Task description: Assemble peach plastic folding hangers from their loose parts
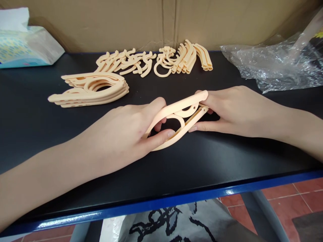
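A black tabletop (239, 158) is backed by a brown panel (106, 27). Over its middle, a folded cream hanger (183, 103) is held at a slant. Its curved end is gripped by the left hand (126, 124), thumb and fingers closed around it; its tips are pinched by the partly curled right hand (234, 111). Behind are laid a hanger stack (108, 96), hook pieces (126, 62) and arm pieces (188, 58), flanked by a tissue pack (37, 47) and clear plastic (272, 67).
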Available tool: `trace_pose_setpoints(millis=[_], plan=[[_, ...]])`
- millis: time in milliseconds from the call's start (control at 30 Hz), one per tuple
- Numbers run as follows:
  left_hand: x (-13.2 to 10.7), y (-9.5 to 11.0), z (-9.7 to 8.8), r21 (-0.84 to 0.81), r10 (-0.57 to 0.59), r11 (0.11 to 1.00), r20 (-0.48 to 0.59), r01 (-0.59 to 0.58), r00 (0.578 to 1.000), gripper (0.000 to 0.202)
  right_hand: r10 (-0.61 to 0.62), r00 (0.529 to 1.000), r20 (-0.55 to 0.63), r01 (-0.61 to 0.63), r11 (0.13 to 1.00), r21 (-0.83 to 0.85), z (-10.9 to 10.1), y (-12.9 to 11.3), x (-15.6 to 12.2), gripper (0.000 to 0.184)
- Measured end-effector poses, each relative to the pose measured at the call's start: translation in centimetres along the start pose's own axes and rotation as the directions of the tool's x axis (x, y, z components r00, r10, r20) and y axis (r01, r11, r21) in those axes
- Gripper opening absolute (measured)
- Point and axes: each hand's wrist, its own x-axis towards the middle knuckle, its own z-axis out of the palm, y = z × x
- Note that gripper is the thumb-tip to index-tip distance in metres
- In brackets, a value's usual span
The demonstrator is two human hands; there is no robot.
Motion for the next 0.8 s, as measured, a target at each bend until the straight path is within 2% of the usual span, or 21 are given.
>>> trace_pose_setpoints(millis=[300,533,600,733,800], plan=[[0.0,-0.2,0.2,0.019,0.039,0.999,-0.028,-0.038,0.999,0.028,-0.052,0.998,-0.028,0.052,0.998,-0.019,0.1,0.1,0.0,0.058],[-0.2,-0.4,0.5,0.062,0.087,0.995,-0.059,-0.083,0.994,0.03,-0.044,0.999,-0.027,0.044,0.999,-0.009,0.1,0.2,0.0,0.059],[-0.2,0.0,0.3,0.096,0.067,0.993,-0.057,-0.062,0.996,0.03,-0.043,0.999,-0.027,0.042,0.999,-0.006,0.1,0.2,0.0,0.06],[-0.2,1.0,-0.2,0.143,-0.041,0.989,0.015,0.039,0.999,0.03,-0.036,0.999,-0.027,0.036,0.999,-0.003,0.0,0.2,0.0,0.058],[-0.1,1.1,-0.4,0.142,-0.023,0.99,0.011,0.022,1.0,0.031,-0.032,0.999,-0.027,0.032,0.999,0.002,0.0,0.2,0.0,0.056]])
